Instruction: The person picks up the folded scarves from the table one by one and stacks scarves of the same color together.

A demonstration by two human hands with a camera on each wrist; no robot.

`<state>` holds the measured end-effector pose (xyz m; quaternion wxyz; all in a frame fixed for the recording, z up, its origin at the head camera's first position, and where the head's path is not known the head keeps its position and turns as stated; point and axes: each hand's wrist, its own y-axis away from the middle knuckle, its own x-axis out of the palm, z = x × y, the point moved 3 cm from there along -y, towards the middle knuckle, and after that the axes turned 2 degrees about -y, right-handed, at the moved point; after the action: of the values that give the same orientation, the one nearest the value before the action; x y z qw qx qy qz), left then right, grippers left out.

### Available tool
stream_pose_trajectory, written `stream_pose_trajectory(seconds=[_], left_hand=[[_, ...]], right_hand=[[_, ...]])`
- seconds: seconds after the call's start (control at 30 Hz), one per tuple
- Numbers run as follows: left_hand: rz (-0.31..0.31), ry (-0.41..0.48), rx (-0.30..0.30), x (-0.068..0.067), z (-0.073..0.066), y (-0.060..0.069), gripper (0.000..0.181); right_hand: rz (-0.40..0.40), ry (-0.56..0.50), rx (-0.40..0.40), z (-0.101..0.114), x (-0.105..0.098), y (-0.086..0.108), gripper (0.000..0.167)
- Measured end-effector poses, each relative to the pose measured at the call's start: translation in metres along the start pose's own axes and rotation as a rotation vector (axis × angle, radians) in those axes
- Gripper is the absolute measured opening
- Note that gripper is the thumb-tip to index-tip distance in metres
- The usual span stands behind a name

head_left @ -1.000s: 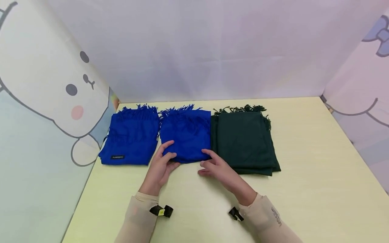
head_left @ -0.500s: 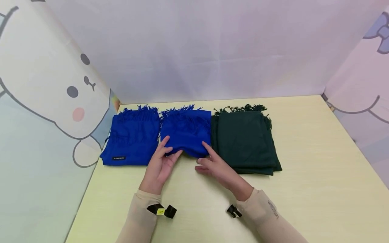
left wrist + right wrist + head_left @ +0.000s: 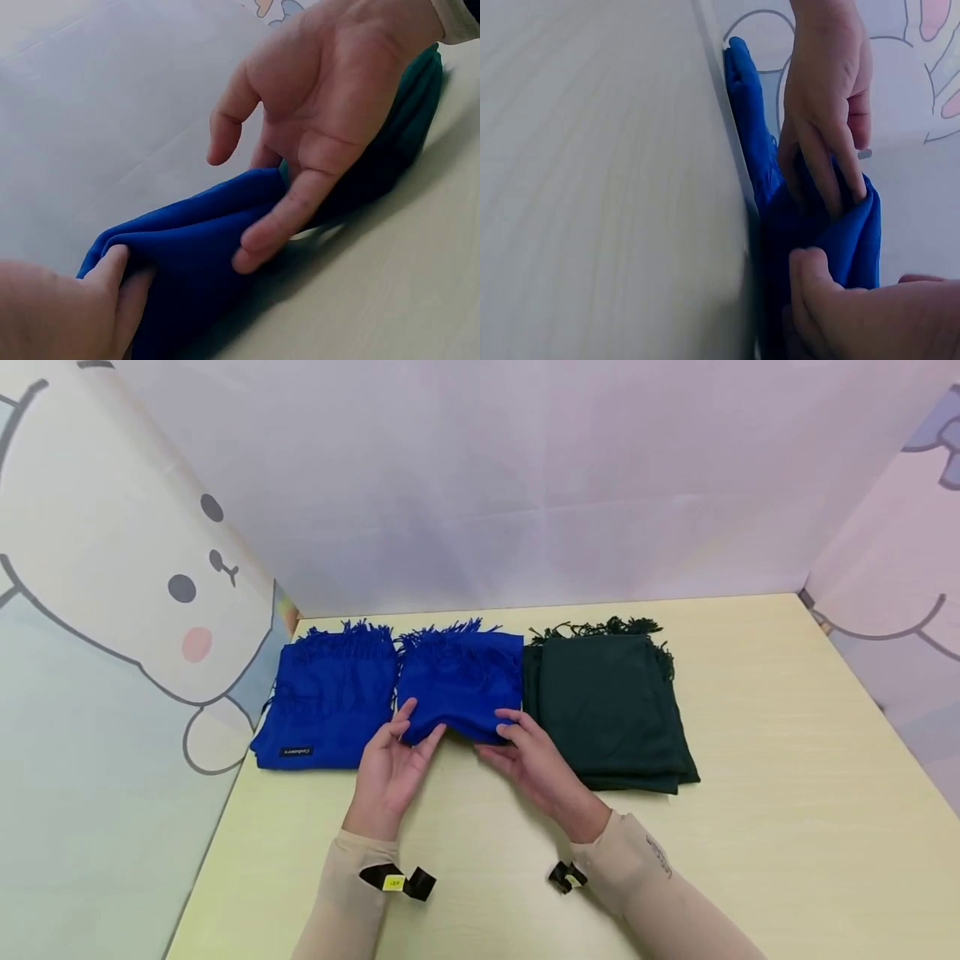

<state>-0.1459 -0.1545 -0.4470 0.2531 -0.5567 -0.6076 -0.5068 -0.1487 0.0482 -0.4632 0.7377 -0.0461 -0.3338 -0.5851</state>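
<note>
A folded blue scarf (image 3: 461,681) with fringe along its far side lies in the middle of the row. Its near edge is raised off the table and bends into an arch. My left hand (image 3: 388,768) grips that edge near the left corner, and its fingers press into the fold in the left wrist view. At the right corner, my right hand (image 3: 536,764) holds the same edge between fingers above and below it. The right wrist view shows the raised blue cloth (image 3: 847,240) between both hands.
Left of it lies another folded blue fringed scarf (image 3: 333,693) with a black label. A folded dark green fringed scarf (image 3: 596,702) lies close on the right. All rest on a pale wooden table (image 3: 787,760), with a white cloth wall (image 3: 480,485) behind.
The near edge of the middle blue scarf has been lifted and pushed away from me. My right hand has moved slightly left and closed on the edge.
</note>
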Motion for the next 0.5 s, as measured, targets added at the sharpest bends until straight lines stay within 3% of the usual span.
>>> stream_pose_trajectory(seconds=[0.13, 0.2, 0.27, 0.37, 0.43, 0.5], left_hand=[[-0.018, -0.043, 0.005, -0.004, 0.0, 0.0, 0.039], [-0.017, -0.149, 0.034, -0.006, -0.001, -0.001, 0.037], [-0.028, -0.332, 0.079, -0.008, -0.004, -0.001, 0.035], [-0.068, -0.713, 0.139, -0.013, -0.009, 0.0, 0.033], [-0.102, -0.939, 0.152, -0.017, -0.013, 0.002, 0.03], [-0.114, -1.094, 0.15, -0.02, -0.015, 0.004, 0.03]], right_hand=[[-0.053, 0.007, -0.073, 0.004, 0.0, 0.0, 0.038], [-0.068, 0.036, -0.101, 0.005, -0.001, 0.001, 0.037], [-0.077, 0.06, -0.118, 0.005, -0.001, 0.001, 0.036], [-0.08, 0.079, -0.125, 0.005, -0.002, 0.001, 0.035], [-0.084, 0.085, -0.119, 0.004, -0.002, 0.002, 0.034], [-0.087, 0.098, -0.111, 0.003, -0.003, 0.003, 0.034]])
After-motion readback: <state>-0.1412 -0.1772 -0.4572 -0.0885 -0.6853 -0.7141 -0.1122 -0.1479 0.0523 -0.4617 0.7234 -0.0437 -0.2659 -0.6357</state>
